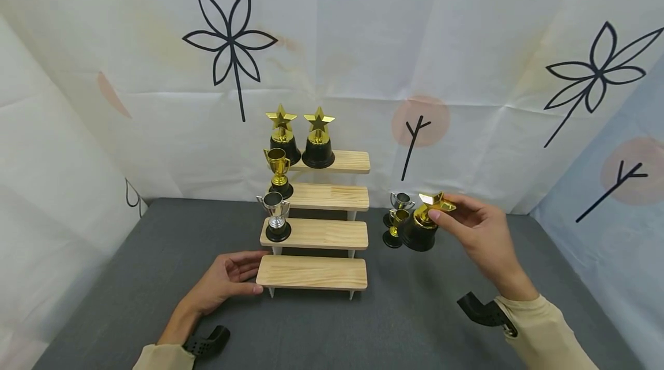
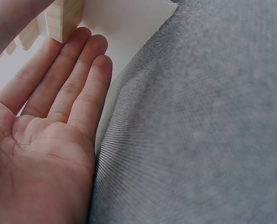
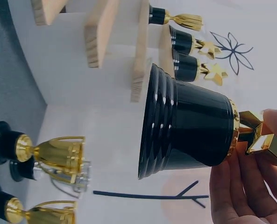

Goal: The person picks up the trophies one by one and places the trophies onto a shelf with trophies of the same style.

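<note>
My right hand (image 1: 485, 237) pinches a gold star trophy (image 1: 418, 235) by its star, above the table right of a wooden step stand (image 1: 311, 273). In the right wrist view its black base (image 3: 194, 123) is tipped sideways. Beside it stand a silver cup trophy (image 1: 402, 201) and a gold cup trophy (image 1: 398, 219); another gold cup trophy (image 3: 49, 215) shows in the right wrist view. My left hand (image 1: 220, 283) is at the left end of the stand's lowest step, its fingers extended and fingertips right at the wood (image 2: 63, 21).
Two star trophies (image 1: 319, 148) stand on the top step, a gold cup trophy (image 1: 278, 169) on the second and a silver cup trophy (image 1: 276, 217) on the third, all toward the left. A grey cloth (image 1: 415, 324) covers the table; a patterned white backdrop (image 1: 353, 59) hangs behind.
</note>
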Motion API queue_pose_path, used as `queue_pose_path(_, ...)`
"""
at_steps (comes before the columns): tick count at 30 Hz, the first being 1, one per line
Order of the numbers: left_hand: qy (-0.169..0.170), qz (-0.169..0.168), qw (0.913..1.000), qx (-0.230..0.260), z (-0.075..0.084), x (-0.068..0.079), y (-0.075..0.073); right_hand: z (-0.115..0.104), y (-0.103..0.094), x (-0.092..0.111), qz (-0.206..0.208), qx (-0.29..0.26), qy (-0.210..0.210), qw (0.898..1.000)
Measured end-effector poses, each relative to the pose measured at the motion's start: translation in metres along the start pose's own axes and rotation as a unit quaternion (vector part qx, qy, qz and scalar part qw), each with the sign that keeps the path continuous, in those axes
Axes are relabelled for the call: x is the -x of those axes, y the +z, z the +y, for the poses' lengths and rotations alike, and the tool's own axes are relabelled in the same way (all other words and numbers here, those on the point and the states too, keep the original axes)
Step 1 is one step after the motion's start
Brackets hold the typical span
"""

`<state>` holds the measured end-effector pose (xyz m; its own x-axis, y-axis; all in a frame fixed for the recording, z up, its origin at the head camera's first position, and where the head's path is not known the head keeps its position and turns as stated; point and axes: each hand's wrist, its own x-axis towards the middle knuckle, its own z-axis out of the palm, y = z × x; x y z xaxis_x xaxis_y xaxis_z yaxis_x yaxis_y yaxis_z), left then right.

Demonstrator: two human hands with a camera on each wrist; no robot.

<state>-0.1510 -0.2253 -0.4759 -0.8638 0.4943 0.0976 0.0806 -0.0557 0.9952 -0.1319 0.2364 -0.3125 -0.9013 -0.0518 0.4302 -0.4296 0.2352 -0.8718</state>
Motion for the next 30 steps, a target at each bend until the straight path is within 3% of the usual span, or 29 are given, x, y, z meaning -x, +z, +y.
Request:
queue_pose_path(8,0.007,-0.002,1.0000,0.000,-0.001,0.000,-0.001,-0.015,0.003,-0.018,-0.018,0.034,-0.019,0.999)
queue_pose_path(19,0.003,0.001,1.0000,-0.002,-0.001,0.000,-0.001,-0.025,0.012,-0.044,-0.041,-0.013,-0.017,0.999)
queue_pose_path(30,0.003,-0.002,1.0000,-0.002,-0.001,0.000,-0.001,-0.031,0.022,-0.069,-0.048,-0.009,-0.028,0.998)
